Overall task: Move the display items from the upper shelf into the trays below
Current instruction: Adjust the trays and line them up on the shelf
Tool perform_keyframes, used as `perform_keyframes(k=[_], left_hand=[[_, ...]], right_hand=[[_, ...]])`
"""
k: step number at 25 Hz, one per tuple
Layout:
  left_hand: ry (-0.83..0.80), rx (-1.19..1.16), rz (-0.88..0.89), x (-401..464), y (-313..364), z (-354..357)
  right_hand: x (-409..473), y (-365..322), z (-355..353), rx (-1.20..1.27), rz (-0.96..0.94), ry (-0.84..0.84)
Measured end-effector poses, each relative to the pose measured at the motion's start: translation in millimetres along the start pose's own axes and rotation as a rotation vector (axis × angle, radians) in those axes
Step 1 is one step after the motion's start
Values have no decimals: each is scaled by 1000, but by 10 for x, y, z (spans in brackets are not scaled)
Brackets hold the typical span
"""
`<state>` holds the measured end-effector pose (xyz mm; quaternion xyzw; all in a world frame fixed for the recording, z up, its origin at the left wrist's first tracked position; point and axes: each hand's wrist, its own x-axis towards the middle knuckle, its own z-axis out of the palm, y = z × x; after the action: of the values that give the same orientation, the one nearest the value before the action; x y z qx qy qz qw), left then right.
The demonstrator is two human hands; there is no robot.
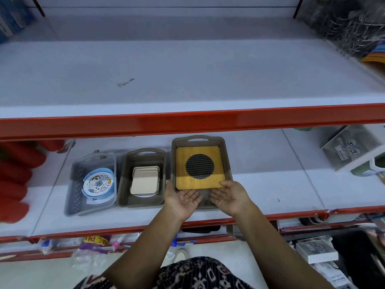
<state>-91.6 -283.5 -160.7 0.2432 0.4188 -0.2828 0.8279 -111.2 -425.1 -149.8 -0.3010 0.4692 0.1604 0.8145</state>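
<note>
Three trays stand side by side on the lower shelf. The right brown tray holds a yellow wooden board with a dark round mesh centre. The middle brown tray holds a stack of cream square coasters. The clear grey tray on the left holds round blue floral coasters. My left hand and right hand lie palm-up with fingers spread over the near end of the right tray, fingertips at the board's near edge. Neither hand grips anything. The upper shelf is bare in front of me.
Red plastic items fill the lower shelf's left end. A clear boxed item sits at its right. Wire racks and coloured items occupy the upper shelf's right corner, blue packs its left. Packaged goods crowd the shelves below.
</note>
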Motion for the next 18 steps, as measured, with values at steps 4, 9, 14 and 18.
perform_keyframes(k=[4,9,14,18], left_hand=[[11,57,76,-85,14,-34],[-2,234,282,-345,210,-213],[120,360,519,-537,639,-437],[156,510,520,-578,941,-454]], right_hand=[[-124,-40,28,-56,-18,-69],[-392,81,282,-273,-16,-280],[-457,390,740,-417,1,-357],[-467,550,1112,-534,-31,-369]])
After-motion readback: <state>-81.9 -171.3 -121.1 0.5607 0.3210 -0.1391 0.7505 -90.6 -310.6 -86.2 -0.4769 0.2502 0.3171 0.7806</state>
